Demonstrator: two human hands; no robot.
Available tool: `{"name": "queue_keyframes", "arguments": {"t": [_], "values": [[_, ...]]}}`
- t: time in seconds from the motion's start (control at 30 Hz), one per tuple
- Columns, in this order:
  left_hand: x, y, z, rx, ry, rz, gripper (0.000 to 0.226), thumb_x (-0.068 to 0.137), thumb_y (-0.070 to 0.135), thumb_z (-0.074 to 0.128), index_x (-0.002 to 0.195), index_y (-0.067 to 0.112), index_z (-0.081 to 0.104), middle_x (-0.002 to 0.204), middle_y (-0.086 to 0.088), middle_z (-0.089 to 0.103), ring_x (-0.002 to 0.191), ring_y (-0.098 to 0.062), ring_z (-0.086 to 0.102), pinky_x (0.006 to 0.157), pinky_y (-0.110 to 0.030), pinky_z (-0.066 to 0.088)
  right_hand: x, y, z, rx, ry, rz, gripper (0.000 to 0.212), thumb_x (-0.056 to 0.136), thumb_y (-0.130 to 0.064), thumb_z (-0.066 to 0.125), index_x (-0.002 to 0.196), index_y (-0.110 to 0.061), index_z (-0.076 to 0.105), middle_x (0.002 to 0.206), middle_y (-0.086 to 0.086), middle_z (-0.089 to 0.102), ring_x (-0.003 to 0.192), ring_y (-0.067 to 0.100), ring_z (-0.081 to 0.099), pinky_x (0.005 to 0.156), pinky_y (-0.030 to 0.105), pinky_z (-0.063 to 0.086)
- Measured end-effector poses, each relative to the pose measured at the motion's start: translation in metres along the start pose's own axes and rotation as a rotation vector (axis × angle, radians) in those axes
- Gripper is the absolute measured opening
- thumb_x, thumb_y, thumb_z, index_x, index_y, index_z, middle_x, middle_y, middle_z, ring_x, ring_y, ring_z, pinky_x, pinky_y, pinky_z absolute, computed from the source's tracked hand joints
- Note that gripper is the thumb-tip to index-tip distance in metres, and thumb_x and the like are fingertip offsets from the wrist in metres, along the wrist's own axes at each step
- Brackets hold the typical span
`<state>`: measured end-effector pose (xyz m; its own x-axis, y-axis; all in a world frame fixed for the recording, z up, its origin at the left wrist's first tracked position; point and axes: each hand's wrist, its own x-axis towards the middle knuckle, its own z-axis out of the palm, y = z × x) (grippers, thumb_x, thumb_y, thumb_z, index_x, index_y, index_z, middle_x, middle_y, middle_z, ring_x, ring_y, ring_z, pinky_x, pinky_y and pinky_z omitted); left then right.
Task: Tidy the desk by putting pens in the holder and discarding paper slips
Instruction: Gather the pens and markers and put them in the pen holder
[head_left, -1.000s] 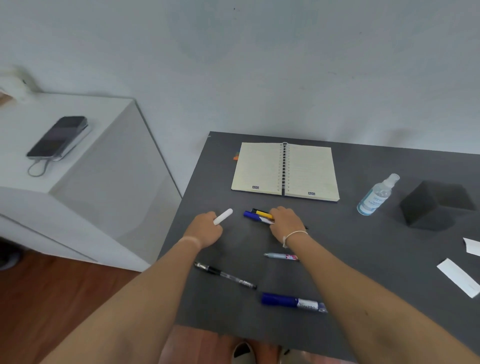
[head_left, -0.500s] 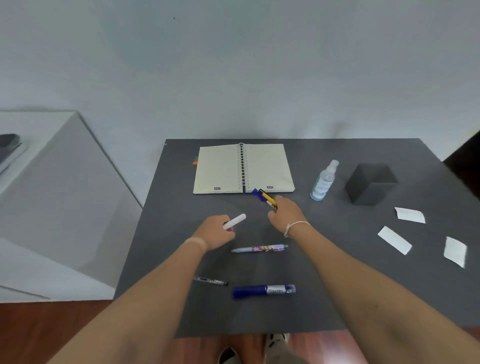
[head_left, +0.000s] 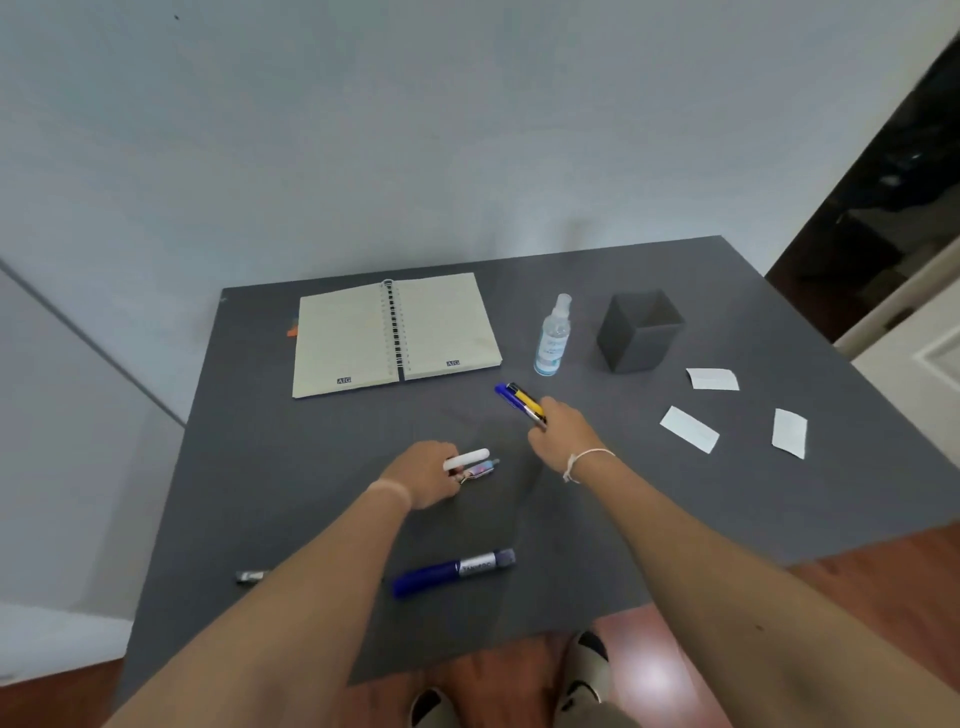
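Grey counter (head_left: 675, 519), head view, near to far. Nearest edge: shoes (head_left: 587, 670) on wood floor (head_left: 857, 577) below the counter. Blue marker (head_left: 452, 570) with grey cap lies flat near the front edge, between the two forearms. Black pen (head_left: 250, 576) left of it, mostly hidden under the left forearm, only one end showing.

Mid counter: left hand (head_left: 423, 475) curled closed, gripping a white pen (head_left: 466, 460) and a patterned pen (head_left: 480, 471) together, both sticking out to the right, low over the counter; cannot tell if they touch the surface. Right hand (head_left: 558, 436), white band on wrist, fingers closed around two pens: a blue pen (head_left: 503, 391) and a yellow pen (head_left: 525, 401), side by side, tips pointing up-left toward the notebook. Hands are apart, right one farther out.

Right side: three white paper slips lying flat, well apart from the hands: near-left slip (head_left: 689, 429), right slip (head_left: 789, 433), far slip (head_left: 711, 379).

Far: dark grey square pen holder (head_left: 638, 332), upright, near the far slip; inside not visible from here. Clear spray bottle (head_left: 553, 338) upright just left of the holder. Open spiral notebook (head_left: 392, 335) lying flat further left, orange tab (head_left: 292, 328) poking out its left edge. Pale wall (head_left: 415, 130) behind the counter.
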<state>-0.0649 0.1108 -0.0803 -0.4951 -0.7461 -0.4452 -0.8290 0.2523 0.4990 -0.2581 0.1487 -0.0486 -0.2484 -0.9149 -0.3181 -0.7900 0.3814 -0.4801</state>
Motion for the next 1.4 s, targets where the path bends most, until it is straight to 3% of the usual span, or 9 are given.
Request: {"name": "queue_keyframes", "arguments": {"t": [0.23, 0.4, 0.53, 0.7, 0.87, 0.97, 1.03, 1.13, 1.4], "values": [[0.009, 0.027, -0.012, -0.176, 0.176, -0.147, 0.015, 0.077, 0.018, 0.060, 0.075, 0.018, 0.046, 0.085, -0.005, 0.055, 0.076, -0.025, 0.050, 0.068, -0.030, 0.038, 0.020, 0.006, -0.028, 0.079, -0.055, -0.135, 0.003, 0.088, -0.012, 0.044, 0.089, -0.012, 0.041, 0.090, 0.011, 0.049, 0.079, 0.027, 0.046, 0.069, 0.031, 0.036], [0.008, 0.058, -0.029, -0.362, 0.372, -0.255, 0.013, 0.080, 0.020, 0.054, 0.082, 0.012, 0.045, 0.080, -0.004, 0.051, 0.069, -0.022, 0.045, 0.059, -0.030, 0.034, 0.033, 0.002, -0.062, 0.135, -0.094, -0.283, 0.005, 0.089, -0.011, 0.041, 0.085, -0.011, 0.039, 0.084, 0.011, 0.048, 0.075, 0.027, 0.044, 0.067, 0.030, 0.037], [0.011, 0.094, -0.048, -0.406, 0.565, -0.275, 0.019, 0.088, 0.017, 0.046, 0.072, 0.014, 0.035, 0.070, -0.002, 0.042, 0.067, -0.023, 0.038, 0.054, -0.031, 0.029, 0.042, 0.002, -0.091, 0.203, -0.057, -0.418, 0.011, 0.088, -0.013, 0.043, 0.078, -0.014, 0.041, 0.121, 0.014, 0.042, 0.061, 0.020, 0.043, 0.058, 0.024, 0.037], [0.026, 0.150, -0.063, -0.643, 0.718, -0.250, 0.006, 0.089, 0.014, 0.041, 0.089, 0.009, 0.044, 0.079, -0.003, 0.046, 0.068, -0.020, 0.045, 0.062, -0.031, 0.036, 0.050, 0.022, -0.140, 0.327, -0.071, -0.470, 0.004, 0.090, -0.015, 0.043, 0.086, -0.013, 0.042, 0.079, 0.006, 0.050, 0.063, 0.018, 0.043, 0.055, 0.025, 0.036], [0.051, 0.210, -0.065, -0.857, 0.705, -0.163, 0.012, 0.087, 0.009, 0.042, 0.098, 0.011, 0.044, 0.081, -0.001, 0.048, 0.067, -0.016, 0.049, 0.064, -0.028, 0.042, 0.067, 0.053, -0.179, 0.503, 0.023, -0.387, 0.009, 0.091, -0.010, 0.041, 0.084, -0.016, 0.044, 0.072, -0.002, 0.046, 0.064, 0.015, 0.044, 0.055, 0.022, 0.034], [0.070, 0.242, -0.066, -0.966, 0.697, -0.097, 0.014, 0.086, 0.004, 0.042, 0.088, 0.017, 0.044, 0.076, -0.003, 0.049, 0.065, -0.017, 0.050, 0.062, -0.028, 0.042, 0.079, 0.074, -0.194, 0.605, 0.044, -0.318, 0.011, 0.092, -0.007, 0.040, 0.097, -0.016, 0.045, 0.091, 0.006, 0.054, 0.082, 0.021, 0.052, 0.074, 0.030, 0.048], [0.083, 0.262, -0.065, -1.004, 0.707, -0.057, 0.018, 0.088, 0.002, 0.041, 0.085, 0.020, 0.043, 0.076, -0.004, 0.050, 0.064, -0.017, 0.051, 0.062, -0.029, 0.043, 0.086, 0.088, -0.203, 0.683, 0.054, -0.277, 0.016, 0.092, -0.004, 0.039, 0.101, -0.016, 0.045, 0.096, 0.008, 0.055, 0.089, 0.023, 0.054, 0.084, 0.038, 0.047], [0.100, 0.290, -0.060, -0.990, 0.680, -0.006, 0.013, 0.093, 0.003, 0.036, 0.100, 0.012, 0.041, 0.078, -0.004, 0.051, 0.067, -0.016, 0.053, 0.066, -0.028, 0.047, 0.093, 0.107, -0.213, 0.805, 0.087, -0.249, 0.019, 0.093, 0.000, 0.034, 0.102, -0.015, 0.042, 0.088, 0.007, 0.057, 0.088, 0.021, 0.054, 0.082, 0.036, 0.044], [0.139, 0.323, -0.051, -0.966, 0.607, 0.031, 0.029, 0.097, 0.006, 0.034, 0.125, 0.009, 0.038, 0.092, -0.006, 0.053, 0.085, -0.016, 0.056, 0.084, -0.027, 0.049, 0.112, 0.130, -0.215, 0.934, 0.120, -0.168, 0.014, 0.098, -0.008, 0.034, 0.106, -0.018, 0.041, 0.099, 0.009, 0.061, 0.100, 0.021, 0.058, 0.096, 0.038, 0.044]]}}
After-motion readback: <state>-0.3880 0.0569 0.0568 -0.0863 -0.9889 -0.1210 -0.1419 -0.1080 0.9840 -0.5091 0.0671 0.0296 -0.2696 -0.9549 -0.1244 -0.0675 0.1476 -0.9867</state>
